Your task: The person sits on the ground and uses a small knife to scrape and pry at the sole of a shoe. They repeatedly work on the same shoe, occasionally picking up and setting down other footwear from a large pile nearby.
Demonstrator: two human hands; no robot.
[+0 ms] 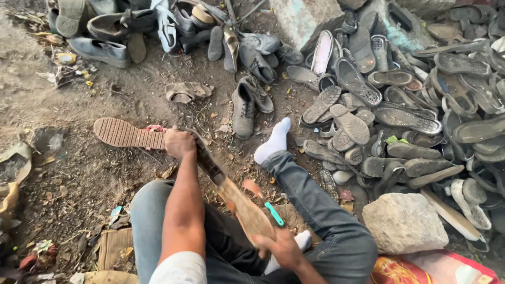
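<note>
A long shoe sole is being pulled apart over the lap, its far end held tight by the left grip and its near end by the right grip, so a harder tug seems needed next.

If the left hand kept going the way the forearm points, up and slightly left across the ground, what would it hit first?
Probably bare dirt, then the flattened sandal lying alone beyond the left hand; depth is uncertain. The hand grips a long sole.
</note>
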